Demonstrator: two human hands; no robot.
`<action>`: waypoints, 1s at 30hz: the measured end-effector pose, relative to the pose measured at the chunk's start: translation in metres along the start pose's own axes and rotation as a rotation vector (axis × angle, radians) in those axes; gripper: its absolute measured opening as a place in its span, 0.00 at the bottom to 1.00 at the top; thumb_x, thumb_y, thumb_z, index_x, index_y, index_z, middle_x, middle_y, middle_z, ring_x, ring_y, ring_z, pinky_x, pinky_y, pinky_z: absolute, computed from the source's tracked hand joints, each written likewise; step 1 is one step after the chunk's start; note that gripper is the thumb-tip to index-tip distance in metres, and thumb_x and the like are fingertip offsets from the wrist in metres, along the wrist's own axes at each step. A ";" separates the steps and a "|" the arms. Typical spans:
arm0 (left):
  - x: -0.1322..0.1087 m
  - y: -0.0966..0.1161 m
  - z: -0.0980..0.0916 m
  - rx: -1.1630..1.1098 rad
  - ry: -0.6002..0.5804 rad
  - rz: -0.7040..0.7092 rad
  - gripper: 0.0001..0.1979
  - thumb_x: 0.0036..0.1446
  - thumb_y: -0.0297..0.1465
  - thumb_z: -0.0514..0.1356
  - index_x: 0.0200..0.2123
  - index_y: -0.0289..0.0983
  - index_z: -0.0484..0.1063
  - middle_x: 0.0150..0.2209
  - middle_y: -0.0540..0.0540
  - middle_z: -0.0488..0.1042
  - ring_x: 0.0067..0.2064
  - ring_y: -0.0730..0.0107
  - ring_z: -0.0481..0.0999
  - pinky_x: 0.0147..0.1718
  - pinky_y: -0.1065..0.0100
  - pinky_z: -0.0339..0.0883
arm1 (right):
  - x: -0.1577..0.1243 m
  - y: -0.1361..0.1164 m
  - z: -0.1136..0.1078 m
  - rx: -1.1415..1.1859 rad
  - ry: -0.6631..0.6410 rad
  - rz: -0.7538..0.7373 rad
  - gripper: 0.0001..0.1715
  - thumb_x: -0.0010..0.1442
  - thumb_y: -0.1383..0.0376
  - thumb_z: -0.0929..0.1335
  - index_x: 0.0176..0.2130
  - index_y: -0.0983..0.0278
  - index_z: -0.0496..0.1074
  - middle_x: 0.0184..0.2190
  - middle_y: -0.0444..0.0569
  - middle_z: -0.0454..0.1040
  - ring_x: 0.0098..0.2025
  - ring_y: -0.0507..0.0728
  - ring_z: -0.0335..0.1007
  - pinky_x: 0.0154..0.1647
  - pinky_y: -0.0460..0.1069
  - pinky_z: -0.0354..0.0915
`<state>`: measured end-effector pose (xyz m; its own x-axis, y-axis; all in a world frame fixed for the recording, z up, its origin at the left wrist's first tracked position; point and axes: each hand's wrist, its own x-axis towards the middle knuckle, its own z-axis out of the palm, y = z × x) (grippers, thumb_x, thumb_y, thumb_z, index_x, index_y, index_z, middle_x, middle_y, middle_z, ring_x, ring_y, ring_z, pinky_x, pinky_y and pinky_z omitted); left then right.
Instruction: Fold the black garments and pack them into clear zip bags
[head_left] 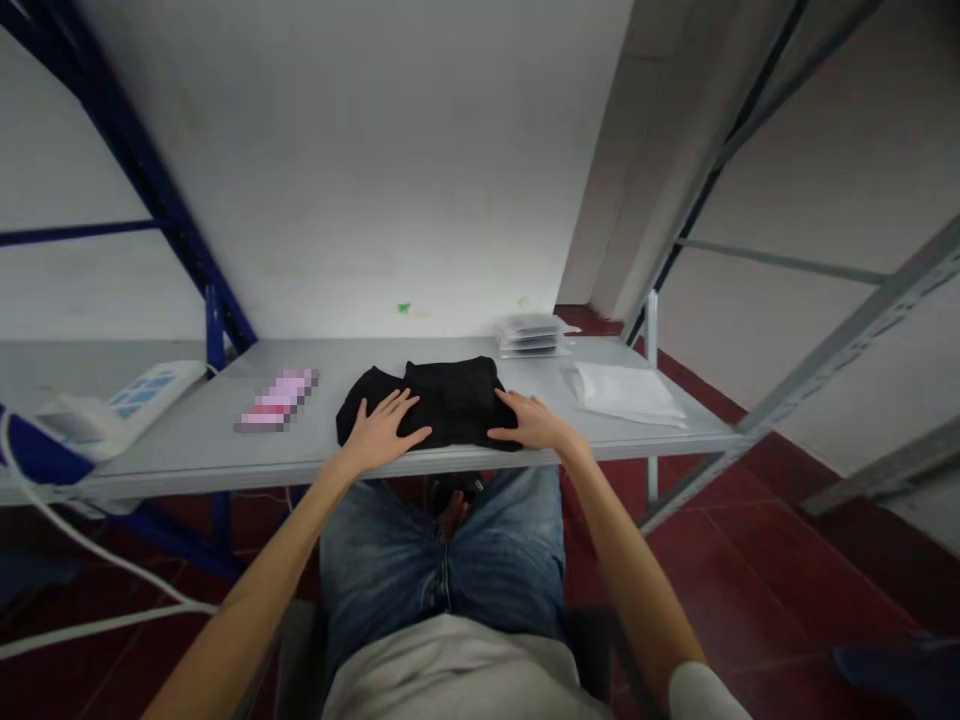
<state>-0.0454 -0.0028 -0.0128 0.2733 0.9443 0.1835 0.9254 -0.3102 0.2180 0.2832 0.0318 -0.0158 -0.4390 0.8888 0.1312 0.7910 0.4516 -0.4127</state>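
Observation:
A folded black garment (446,400) lies on the grey table (195,445) near its front edge, straight ahead of me. My left hand (384,430) rests flat on the garment's left part with fingers spread. My right hand (529,420) lies flat on its right front corner, fingers stretched out. Neither hand holds anything.
A folded white cloth or bag (626,393) lies to the right, with a stack of clear packets (534,335) behind it. A pink blurred item (277,400) lies left of the garment. A white device with a cable (124,405) sits at far left. Metal rack frames stand on both sides.

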 end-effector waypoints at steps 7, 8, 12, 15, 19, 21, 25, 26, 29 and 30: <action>0.007 0.003 -0.004 0.044 -0.047 -0.038 0.38 0.65 0.57 0.52 0.72 0.46 0.58 0.76 0.43 0.52 0.76 0.47 0.50 0.70 0.30 0.34 | 0.008 0.008 -0.005 -0.014 -0.062 0.028 0.51 0.62 0.42 0.72 0.74 0.56 0.57 0.75 0.54 0.54 0.77 0.71 0.42 0.75 0.73 0.40; 0.008 0.003 -0.004 0.045 -0.048 -0.038 0.38 0.66 0.57 0.52 0.72 0.46 0.58 0.76 0.43 0.52 0.76 0.47 0.49 0.70 0.30 0.34 | 0.008 0.008 -0.005 -0.011 -0.061 0.036 0.51 0.62 0.42 0.73 0.74 0.56 0.57 0.75 0.54 0.54 0.77 0.71 0.42 0.75 0.73 0.40; 0.010 0.002 -0.002 0.043 -0.046 -0.039 0.37 0.66 0.56 0.53 0.72 0.46 0.59 0.76 0.43 0.53 0.76 0.47 0.50 0.70 0.30 0.36 | 0.011 0.009 -0.004 0.004 -0.041 0.029 0.50 0.62 0.44 0.74 0.73 0.57 0.59 0.74 0.54 0.55 0.77 0.72 0.43 0.75 0.72 0.43; 0.010 0.003 -0.001 0.045 0.019 -0.011 0.35 0.66 0.55 0.54 0.70 0.44 0.63 0.74 0.41 0.57 0.75 0.46 0.53 0.71 0.30 0.36 | 0.011 0.010 -0.004 -0.005 0.012 0.000 0.49 0.60 0.46 0.76 0.72 0.59 0.62 0.73 0.56 0.58 0.76 0.73 0.46 0.75 0.70 0.47; 0.014 0.016 -0.003 0.054 0.216 0.086 0.32 0.65 0.52 0.58 0.66 0.41 0.68 0.71 0.38 0.64 0.72 0.46 0.60 0.72 0.34 0.35 | 0.010 0.009 -0.009 0.020 0.146 -0.051 0.41 0.62 0.48 0.75 0.67 0.59 0.69 0.70 0.57 0.64 0.74 0.72 0.53 0.73 0.68 0.52; 0.020 0.029 -0.006 0.042 0.301 0.140 0.31 0.64 0.51 0.60 0.64 0.41 0.69 0.68 0.37 0.67 0.70 0.47 0.64 0.72 0.37 0.36 | 0.009 0.005 -0.012 0.065 0.188 -0.101 0.36 0.64 0.50 0.74 0.65 0.60 0.72 0.68 0.58 0.67 0.72 0.70 0.58 0.72 0.66 0.56; 0.037 0.064 -0.007 0.009 0.357 0.216 0.28 0.62 0.48 0.64 0.59 0.40 0.71 0.60 0.38 0.73 0.63 0.48 0.70 0.70 0.44 0.51 | 0.011 -0.005 -0.013 0.161 0.209 -0.194 0.29 0.67 0.52 0.71 0.63 0.60 0.74 0.67 0.58 0.68 0.70 0.67 0.63 0.71 0.64 0.59; 0.042 0.071 -0.005 0.012 0.348 0.224 0.27 0.61 0.47 0.64 0.59 0.40 0.72 0.58 0.38 0.74 0.62 0.48 0.70 0.67 0.46 0.56 | 0.012 -0.008 -0.012 0.182 0.204 -0.212 0.30 0.67 0.53 0.71 0.63 0.60 0.74 0.67 0.58 0.69 0.69 0.67 0.64 0.71 0.64 0.60; 0.055 0.088 0.000 0.047 0.293 0.219 0.25 0.61 0.43 0.66 0.58 0.40 0.71 0.55 0.38 0.74 0.58 0.48 0.71 0.58 0.51 0.66 | 0.014 -0.015 -0.008 0.258 0.187 -0.250 0.36 0.66 0.54 0.72 0.68 0.60 0.67 0.66 0.57 0.70 0.68 0.66 0.65 0.71 0.64 0.60; 0.058 0.091 0.001 0.059 0.274 0.213 0.24 0.61 0.41 0.67 0.57 0.40 0.71 0.54 0.38 0.74 0.58 0.49 0.71 0.56 0.52 0.67 | 0.013 -0.016 -0.008 0.292 0.190 -0.250 0.39 0.66 0.54 0.72 0.71 0.59 0.64 0.67 0.57 0.69 0.68 0.65 0.66 0.71 0.64 0.60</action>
<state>0.0548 0.0240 0.0167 0.3888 0.7918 0.4710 0.8707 -0.4829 0.0929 0.2677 0.0371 -0.0005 -0.4938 0.7655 0.4125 0.5041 0.6386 -0.5815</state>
